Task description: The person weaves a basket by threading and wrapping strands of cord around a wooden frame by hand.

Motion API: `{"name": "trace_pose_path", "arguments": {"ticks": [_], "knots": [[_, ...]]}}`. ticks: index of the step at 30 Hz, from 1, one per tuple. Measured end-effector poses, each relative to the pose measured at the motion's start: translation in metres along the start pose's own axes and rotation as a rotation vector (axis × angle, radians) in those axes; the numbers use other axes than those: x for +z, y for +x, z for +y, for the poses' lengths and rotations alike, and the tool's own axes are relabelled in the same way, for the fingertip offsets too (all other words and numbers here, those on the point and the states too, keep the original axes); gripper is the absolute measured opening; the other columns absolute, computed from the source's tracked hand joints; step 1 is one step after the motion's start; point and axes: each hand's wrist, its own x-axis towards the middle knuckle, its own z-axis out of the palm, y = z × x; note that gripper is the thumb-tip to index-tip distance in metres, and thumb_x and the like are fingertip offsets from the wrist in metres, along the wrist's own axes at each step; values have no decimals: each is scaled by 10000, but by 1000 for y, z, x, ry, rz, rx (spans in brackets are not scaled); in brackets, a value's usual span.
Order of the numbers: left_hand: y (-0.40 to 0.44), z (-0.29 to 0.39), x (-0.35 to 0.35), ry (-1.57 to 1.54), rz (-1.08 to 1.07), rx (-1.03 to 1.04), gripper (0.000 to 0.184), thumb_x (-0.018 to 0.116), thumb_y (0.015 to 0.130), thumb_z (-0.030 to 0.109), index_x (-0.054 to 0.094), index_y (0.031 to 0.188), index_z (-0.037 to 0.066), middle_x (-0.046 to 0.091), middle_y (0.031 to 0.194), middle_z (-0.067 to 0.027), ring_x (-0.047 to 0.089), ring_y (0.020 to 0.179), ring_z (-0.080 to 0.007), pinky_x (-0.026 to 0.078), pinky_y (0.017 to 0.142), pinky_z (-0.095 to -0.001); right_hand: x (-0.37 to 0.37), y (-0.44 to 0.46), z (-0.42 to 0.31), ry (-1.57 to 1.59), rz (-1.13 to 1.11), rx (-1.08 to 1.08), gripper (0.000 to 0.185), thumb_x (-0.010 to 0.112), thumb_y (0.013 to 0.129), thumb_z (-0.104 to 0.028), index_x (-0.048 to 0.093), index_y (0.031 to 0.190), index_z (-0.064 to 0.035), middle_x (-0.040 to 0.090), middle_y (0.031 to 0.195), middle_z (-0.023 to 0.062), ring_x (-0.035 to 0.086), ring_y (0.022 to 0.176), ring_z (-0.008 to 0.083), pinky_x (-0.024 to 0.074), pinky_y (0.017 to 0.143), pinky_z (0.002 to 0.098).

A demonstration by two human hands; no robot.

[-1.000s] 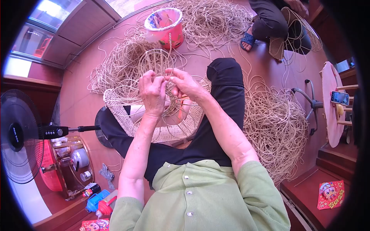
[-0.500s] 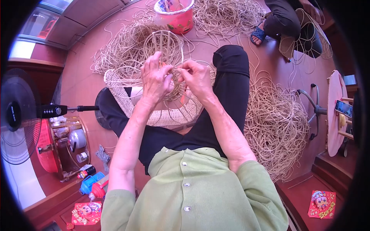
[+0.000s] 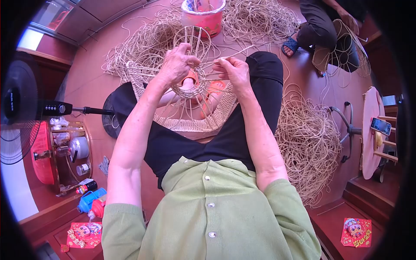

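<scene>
Between my knees is a wire frame (image 3: 201,34) with radiating spokes, and a ring of woven cord (image 3: 191,92) near its middle. A thick braided cord band (image 3: 190,124) curves round its lower edge. My left hand (image 3: 177,65) is closed at the upper left of the ring, gripping its edge; some of its fingertips are hidden. To the right, my right hand (image 3: 234,73) pinches a beige cord (image 3: 221,59) between thumb and fingers, apart from the ring. Orange footwear (image 3: 214,88) shows through the spokes.
Heaps of loose cord (image 3: 310,147) lie to the right and at the back. A pink bucket (image 3: 203,19) stands ahead. A fan (image 3: 19,104) is at left. At upper right, another person (image 3: 318,26) sits beside a wire frame (image 3: 346,54). A phone (image 3: 381,125) rests at far right.
My right hand has moved right, away from the ring, drawing the cord out. My left hand has shifted slightly up, and more of the ring shows.
</scene>
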Motion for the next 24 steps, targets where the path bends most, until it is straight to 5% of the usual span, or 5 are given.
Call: {"name": "trace_pose_path", "arguments": {"ticks": [7, 11, 19, 24], "knots": [[2, -6, -5, -84, -8, -40, 355, 635, 871, 41, 778, 1139, 225, 580, 1298, -120, 640, 1144, -307, 509, 961, -396, 1, 1, -1, -12, 2, 3, 214, 659, 987, -200, 742, 1033, -9, 768, 971, 67, 760, 840, 127, 567, 623, 231], [5, -8, -19, -466, -25, -159, 449, 628, 862, 13, 685, 1286, 151, 585, 1338, -117, 649, 1133, -281, 546, 949, -354, 0, 2, -2, -13, -14, 3, 219, 648, 996, -210, 742, 1046, -19, 767, 966, 54, 756, 834, 115, 560, 615, 226], [-6, -6, -13, -219, 92, 9, 362, 636, 877, 20, 703, 1216, 128, 602, 1330, -125, 634, 1172, -321, 551, 982, -408, 12, 1, -22, -11, -12, -38, 216, 596, 1020, -182, 720, 1080, -15, 761, 941, 88, 756, 750, 143, 554, 546, 227], [-10, 2, -14, -190, 156, 16, 433, 657, 840, 0, 640, 1262, 96, 626, 1312, -103, 665, 993, -230, 479, 947, -381, 19, 32, -21, -115, -15, -16, 276, 514, 1053, -176, 643, 1182, 31, 757, 974, 138, 732, 661, 152, 552, 507, 236]]}}
